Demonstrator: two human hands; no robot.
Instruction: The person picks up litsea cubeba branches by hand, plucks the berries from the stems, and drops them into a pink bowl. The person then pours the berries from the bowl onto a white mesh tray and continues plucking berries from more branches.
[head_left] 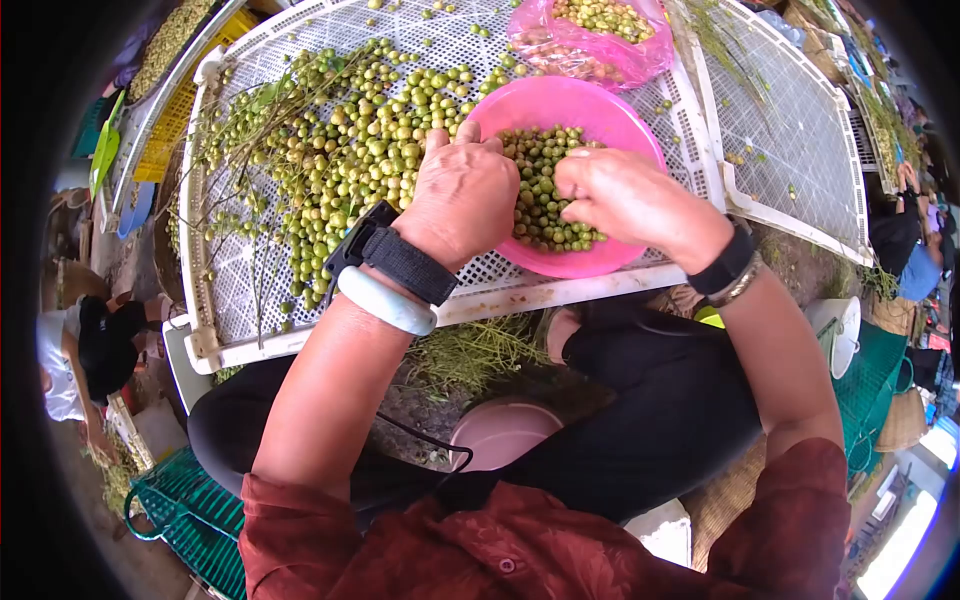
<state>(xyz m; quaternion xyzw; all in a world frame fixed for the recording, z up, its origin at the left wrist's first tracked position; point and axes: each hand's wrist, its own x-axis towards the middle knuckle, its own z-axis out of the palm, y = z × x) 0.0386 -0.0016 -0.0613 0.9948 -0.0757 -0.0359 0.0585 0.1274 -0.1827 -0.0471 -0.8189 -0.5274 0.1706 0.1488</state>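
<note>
My left hand (467, 187) is at the left rim of a pink bowl (625, 115), its fingers curled; what they hold, if anything, is hidden. Over the right part of the bowl, my right hand (630, 195) has its fingers bent down together, and their tips show nothing clear between them. Small round green fruits (545, 160) lie in the bowl. The bowl rests on a white perforated tray (225, 290), where many more green and yellowish fruits (370, 130) are spread, with thin stems (240, 165) among them at the left.
A pink plastic bag of fruits (600, 45) sits behind the bowl. Another white tray (790, 130) is at the right. Below are a pink basin (503, 432) and cut stems (470, 355). Green baskets (195, 515) stand at the sides. A person (75, 350) is at the far left.
</note>
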